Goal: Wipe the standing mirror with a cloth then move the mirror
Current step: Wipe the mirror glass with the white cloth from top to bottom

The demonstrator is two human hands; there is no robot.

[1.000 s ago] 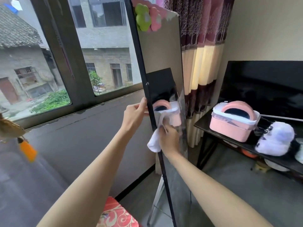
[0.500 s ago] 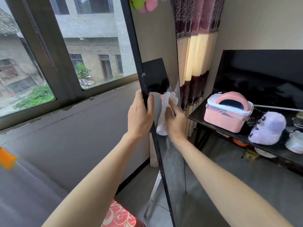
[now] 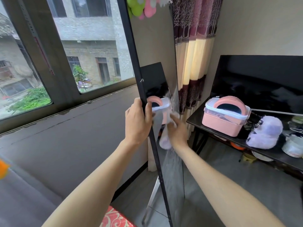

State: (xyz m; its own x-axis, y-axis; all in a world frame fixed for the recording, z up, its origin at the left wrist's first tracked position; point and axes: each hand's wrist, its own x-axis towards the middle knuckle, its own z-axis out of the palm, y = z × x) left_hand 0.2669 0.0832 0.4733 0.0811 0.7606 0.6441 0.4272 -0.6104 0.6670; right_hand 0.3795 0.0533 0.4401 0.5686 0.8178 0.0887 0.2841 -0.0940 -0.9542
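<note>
A tall standing mirror [image 3: 155, 51] with a thin black frame stands upright in front of me, seen almost edge-on. My left hand [image 3: 136, 122] grips the left edge of its frame at mid height, fingers wrapped round onto the glass. My right hand [image 3: 177, 130] is blurred and holds a white cloth [image 3: 164, 141] against the glass just right of the left hand. The cloth's loose end hangs below the hand.
A window and low wall [image 3: 68, 136] lie left of the mirror, a curtain [image 3: 193, 63] behind it. At the right, a black table [image 3: 195, 119] carries a pink box [image 3: 225, 115], a purple plush toy [image 3: 264, 133] and a television. A red patterned cushion [image 3: 114, 218] is below.
My right hand has slid the cloth down and to the right on the glass. The left hand keeps its grip on the frame. The view has shifted slightly.
</note>
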